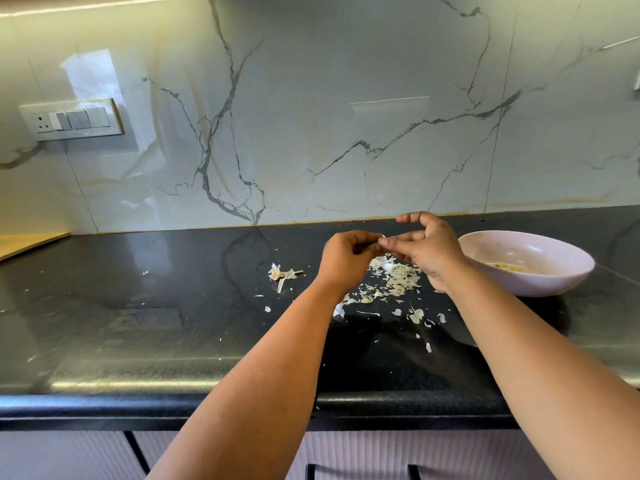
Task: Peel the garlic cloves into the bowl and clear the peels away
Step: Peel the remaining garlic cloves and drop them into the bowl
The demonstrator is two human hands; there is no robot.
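My left hand (346,252) and my right hand (427,249) meet above the black counter, fingers pinching a small garlic clove (381,239) between them; only a pale tip of it shows. Below the hands lies a heap of garlic peels (398,280), with more flakes scattered toward the front. A pale pink bowl (554,271) stands to the right of my right hand, with a few peeled cloves (509,267) inside. A bare garlic stem with root base (282,273) lies left of the hands.
The black counter (138,306) runs wall to wall, its rounded front edge near me. A marble backsplash rises behind it with a switch plate (72,119) at the left. A wooden board corner (31,242) sits at the far left.
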